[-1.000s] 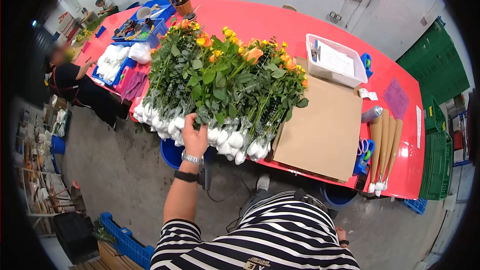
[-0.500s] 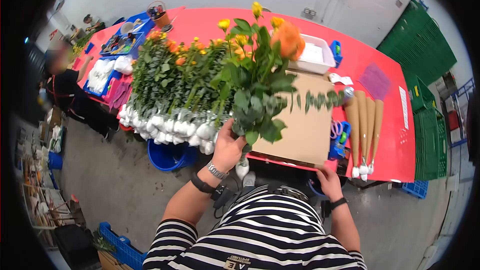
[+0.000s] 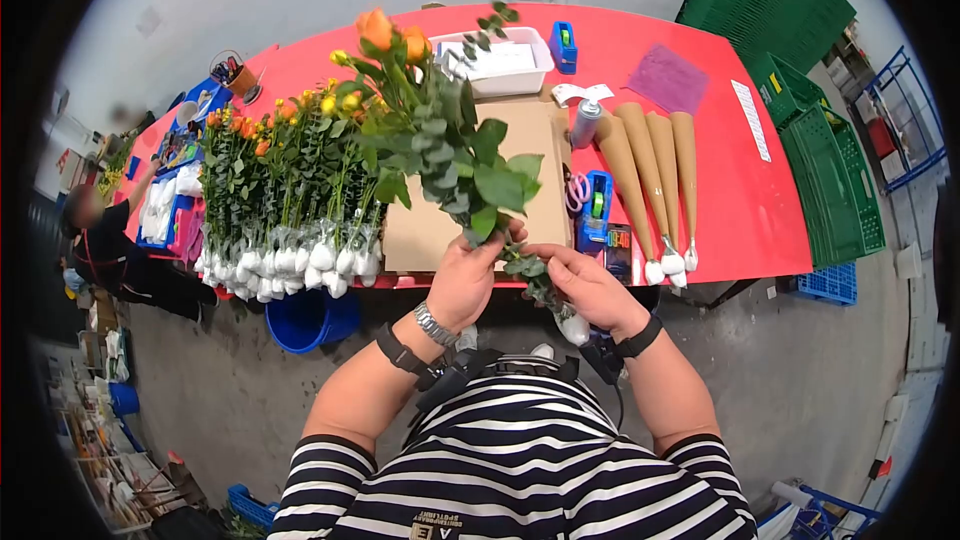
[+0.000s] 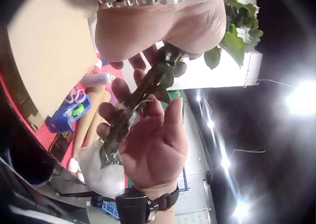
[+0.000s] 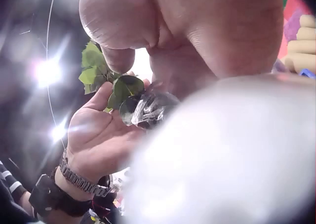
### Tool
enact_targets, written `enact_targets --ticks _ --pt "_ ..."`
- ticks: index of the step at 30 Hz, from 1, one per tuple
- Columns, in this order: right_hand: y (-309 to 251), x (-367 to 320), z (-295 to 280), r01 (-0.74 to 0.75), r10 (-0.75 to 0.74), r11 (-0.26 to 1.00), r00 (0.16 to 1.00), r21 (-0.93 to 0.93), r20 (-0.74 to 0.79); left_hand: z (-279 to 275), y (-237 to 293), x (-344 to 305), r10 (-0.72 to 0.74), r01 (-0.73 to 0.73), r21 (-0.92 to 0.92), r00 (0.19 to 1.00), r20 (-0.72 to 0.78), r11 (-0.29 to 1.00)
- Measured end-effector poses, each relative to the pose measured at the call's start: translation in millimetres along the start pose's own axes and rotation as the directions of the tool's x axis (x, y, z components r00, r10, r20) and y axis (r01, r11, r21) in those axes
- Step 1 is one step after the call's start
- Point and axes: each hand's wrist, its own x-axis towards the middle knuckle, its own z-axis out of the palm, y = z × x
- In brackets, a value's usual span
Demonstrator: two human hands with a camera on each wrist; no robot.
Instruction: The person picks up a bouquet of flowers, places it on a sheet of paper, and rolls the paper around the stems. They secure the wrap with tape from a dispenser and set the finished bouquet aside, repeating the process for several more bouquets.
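A bouquet (image 3: pixel 445 155) of orange roses, small yellow blooms and eucalyptus is held up over the table's front edge, its flowers leaning to the far left. My left hand (image 3: pixel 463 285) grips the stems just below the leaves. Lower down, my right hand (image 3: pixel 592 288) has its fingers round the stems; in the left wrist view its thumb stands out from them. A white padded wrap (image 4: pixel 101 172) covers the stem ends below that hand. In the right wrist view, a blurred white shape hides much of the grip.
More bouquets (image 3: pixel 290 180) with white-wrapped ends lie to the left. Brown paper sheets (image 3: pixel 430 235) lie beneath the held one. Rightward are a tape dispenser (image 3: pixel 594 210), pink scissors (image 3: pixel 577 193), a spray can (image 3: pixel 586 123) and several paper cones (image 3: pixel 655 180). A blue bucket (image 3: pixel 312 320) stands below the edge.
My left hand has lifted a bouquet from the row and carried it right, over the paper. My right hand has come up from my side to its lower stems. The view has shifted right.
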Motion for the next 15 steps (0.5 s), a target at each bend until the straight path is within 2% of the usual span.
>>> enact_targets --ticks 2,3,4,5,6,7,8,9,10,11,12,13,14,15 --pt "25.3 -2.3 -8.3 0.065 -0.065 0.997 0.998 0.038 0.002 6.3 -10.2 -4.4 -0.055 0.048 0.117 0.996 0.063 0.992" --pt "28.0 -6.3 -9.6 0.044 -0.05 0.991 0.998 0.124 0.047 5.5 -14.3 -7.7 -0.126 0.113 0.127 0.987 0.095 0.985" --pt "31.3 -9.4 -11.4 0.019 -0.039 0.979 0.995 0.205 0.095 2.2 -20.8 -10.4 -0.112 0.099 0.133 0.989 0.1 0.986" --pt "39.8 -12.4 -17.3 0.026 -0.04 0.991 0.993 0.132 0.107 -2.2 -27.9 -12.7 -0.171 0.135 0.221 0.973 0.156 0.966" --pt "47.2 -16.9 -20.2 0.011 -0.015 0.998 0.998 0.059 0.063 -3.2 -30.9 -13.6 -0.234 0.164 0.31 0.951 0.203 0.937" --pt "60.2 -20.1 -22.1 0.072 -0.072 0.996 0.997 0.061 0.003 10.5 -18.7 -18.4 -0.249 0.148 0.49 0.957 0.146 0.859" --pt "73.2 -22.7 -24.3 0.131 -0.127 0.99 0.99 0.06 -0.056 9.6 -21.8 -19.8 -0.236 0.137 0.491 0.961 0.146 0.861" --pt "80.2 -27.3 -30.7 0.096 -0.1 0.995 0.987 -0.033 -0.127 4.8 -28.7 -22.0 -0.233 0.137 0.552 0.966 0.108 0.823" --pt "88.1 -32.9 -33.3 0.099 -0.103 0.994 0.988 -0.037 -0.117 0.0 -33.3 -23.6 -0.229 0.142 0.609 0.971 0.067 0.78" --pt "96.1 -38.5 -34.9 0.178 -0.22 0.966 0.945 -0.185 -0.241 -8.1 -34.3 -24.1 -0.201 0.075 0.606 0.969 0.142 0.792" --pt "100.0 -42.5 -36.5 0.232 -0.348 0.912 0.874 -0.338 -0.339 -19.8 -42.6 -24.7 -0.19 0.07 0.604 0.972 0.137 0.794" --pt "97.1 -47.0 -37.6 0.152 -0.246 0.953 0.893 -0.264 -0.377 -30.7 -52.6 -26.5 -0.151 0.0 0.656 0.973 0.174 0.755" --pt "100.2 -50.1 -39.2 0.152 -0.247 0.951 0.896 -0.268 -0.369 -41.6 -63.0 -28.6 -0.117 -0.069 0.701 0.97 0.214 0.71" --pt "105.1 -53.6 -40.4 0.174 -0.278 0.944 0.877 -0.28 -0.392 -27.2 -53.9 -36.1 -0.153 0.029 0.593 0.975 0.161 0.805"
